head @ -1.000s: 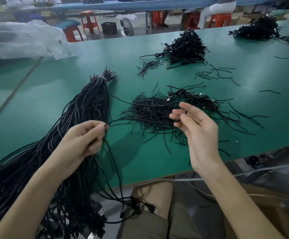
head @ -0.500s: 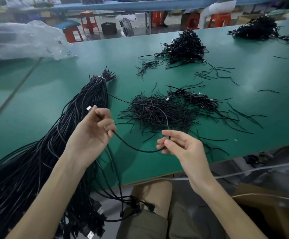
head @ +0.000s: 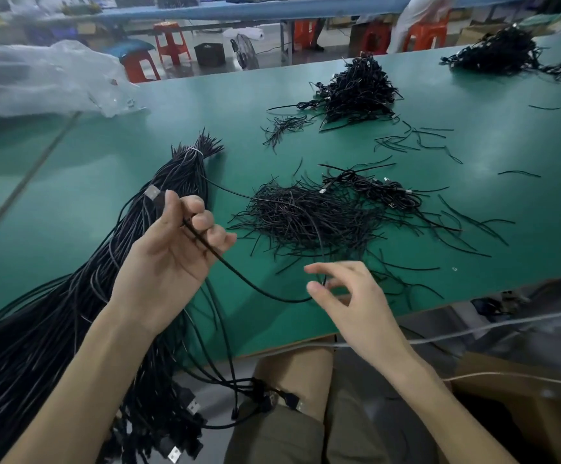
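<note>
My left hand (head: 172,252) is raised over the green table (head: 71,202) and grips a single black cable (head: 239,276) just below its silver USB plug (head: 153,193). From that hand the cable sags in a loop to the right and rises toward the pile of short black ties (head: 306,216). My right hand (head: 352,303) hovers at the table's front edge, fingers spread and loosely bent. The cable passes between its thumb and fingers without a clear pinch. A thick bundle of black cables (head: 81,296), bound by a white tie (head: 195,152), lies under my left arm.
Coiled cables (head: 383,192) lie just behind the tie pile. More black heaps sit further back (head: 356,88) and at far right (head: 496,55). A clear plastic bag (head: 38,78) covers the far left. Loose ties (head: 413,142) scatter the middle. A cardboard box (head: 523,396) stands by my right knee.
My left hand lifted the cable's plug end clear of the bundle. My right hand came back from the tie pile to the front edge, pinched the cable, and has now loosened its fingers.
</note>
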The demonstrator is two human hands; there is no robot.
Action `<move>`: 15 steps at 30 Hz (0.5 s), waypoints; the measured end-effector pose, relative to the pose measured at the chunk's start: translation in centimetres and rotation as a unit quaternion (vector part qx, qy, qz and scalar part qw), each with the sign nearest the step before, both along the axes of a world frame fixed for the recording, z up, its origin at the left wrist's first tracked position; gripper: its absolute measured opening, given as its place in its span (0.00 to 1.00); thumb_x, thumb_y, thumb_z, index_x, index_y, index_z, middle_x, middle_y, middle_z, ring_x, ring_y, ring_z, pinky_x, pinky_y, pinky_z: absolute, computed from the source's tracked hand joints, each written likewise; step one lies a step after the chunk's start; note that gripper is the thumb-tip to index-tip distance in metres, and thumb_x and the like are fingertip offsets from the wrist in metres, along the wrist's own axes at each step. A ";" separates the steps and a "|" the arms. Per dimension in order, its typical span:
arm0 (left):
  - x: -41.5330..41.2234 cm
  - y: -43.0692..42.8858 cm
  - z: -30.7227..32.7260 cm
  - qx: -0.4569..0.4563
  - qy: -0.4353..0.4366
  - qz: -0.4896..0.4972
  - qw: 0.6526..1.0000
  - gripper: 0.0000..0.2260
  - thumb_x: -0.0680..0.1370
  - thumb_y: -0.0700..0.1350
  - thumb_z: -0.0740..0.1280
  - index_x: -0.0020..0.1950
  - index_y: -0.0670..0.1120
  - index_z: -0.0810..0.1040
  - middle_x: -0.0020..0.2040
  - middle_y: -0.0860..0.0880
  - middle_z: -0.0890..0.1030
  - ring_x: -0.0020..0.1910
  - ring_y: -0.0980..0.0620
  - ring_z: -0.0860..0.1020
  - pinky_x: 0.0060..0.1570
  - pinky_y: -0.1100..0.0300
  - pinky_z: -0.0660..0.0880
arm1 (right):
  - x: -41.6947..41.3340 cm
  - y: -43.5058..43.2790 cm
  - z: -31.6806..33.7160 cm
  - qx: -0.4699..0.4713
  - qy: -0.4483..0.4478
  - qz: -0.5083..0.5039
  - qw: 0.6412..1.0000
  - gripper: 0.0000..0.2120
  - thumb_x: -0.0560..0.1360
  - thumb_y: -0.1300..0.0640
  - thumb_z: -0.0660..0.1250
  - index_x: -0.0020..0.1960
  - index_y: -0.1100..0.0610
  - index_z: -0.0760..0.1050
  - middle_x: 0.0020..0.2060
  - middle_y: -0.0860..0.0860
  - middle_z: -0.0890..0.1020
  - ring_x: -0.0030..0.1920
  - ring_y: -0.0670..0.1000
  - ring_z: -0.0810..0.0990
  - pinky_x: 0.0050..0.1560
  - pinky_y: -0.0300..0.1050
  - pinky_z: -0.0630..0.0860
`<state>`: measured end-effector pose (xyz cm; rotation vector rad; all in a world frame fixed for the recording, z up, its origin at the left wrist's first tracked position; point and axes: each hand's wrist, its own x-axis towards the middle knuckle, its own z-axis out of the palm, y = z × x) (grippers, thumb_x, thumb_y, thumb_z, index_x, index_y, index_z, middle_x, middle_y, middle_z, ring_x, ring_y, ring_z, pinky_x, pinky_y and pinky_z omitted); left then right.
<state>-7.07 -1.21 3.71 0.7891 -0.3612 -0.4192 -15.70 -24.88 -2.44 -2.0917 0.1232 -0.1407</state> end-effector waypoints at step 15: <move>-2.4 0.5 2.7 0.311 -0.310 -0.370 0.819 0.16 0.87 0.48 0.60 0.49 0.41 0.82 0.36 0.48 0.84 0.28 0.50 0.81 0.27 0.57 0.70 | 2.4 1.9 2.7 -0.113 -0.052 0.164 0.979 0.18 0.78 0.42 0.69 0.37 0.54 0.78 0.26 0.40 0.76 0.29 0.43 0.72 0.32 0.39 0.67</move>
